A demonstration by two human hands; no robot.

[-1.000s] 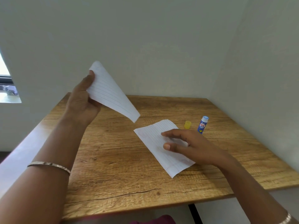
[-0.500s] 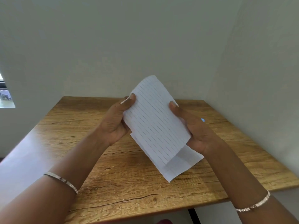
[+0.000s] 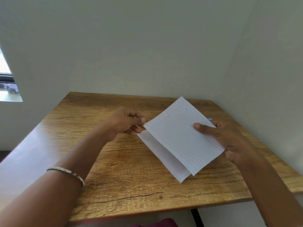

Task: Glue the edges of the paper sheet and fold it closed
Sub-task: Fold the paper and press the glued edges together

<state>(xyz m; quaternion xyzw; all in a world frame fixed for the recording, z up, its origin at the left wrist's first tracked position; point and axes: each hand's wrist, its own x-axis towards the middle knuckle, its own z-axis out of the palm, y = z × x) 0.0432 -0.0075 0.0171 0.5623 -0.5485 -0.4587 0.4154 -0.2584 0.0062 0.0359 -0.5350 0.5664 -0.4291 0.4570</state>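
Observation:
A lined white paper sheet (image 3: pixel 182 136) is held tilted over the wooden table (image 3: pixel 127 174). My left hand (image 3: pixel 126 122) pinches its left corner between thumb and fingers. My right hand (image 3: pixel 229 138) grips its right edge, thumb on top. Under it lies a second white sheet (image 3: pixel 161 154) flat on the table, showing along the lower left side. Only a blue sliver of the glue stick (image 3: pixel 209 119) peeks out behind the held sheet; its yellow cap is hidden.
The table stands in a corner, with white walls (image 3: pixel 147 54) behind and to the right. A window (image 3: pixel 6 86) is at the far left. A dark table leg (image 3: pixel 196 217) shows below the front edge.
The held sheet has come lower and further right, lying flatter over the sheet on the table. My left hand slid from its side edge to its left corner.

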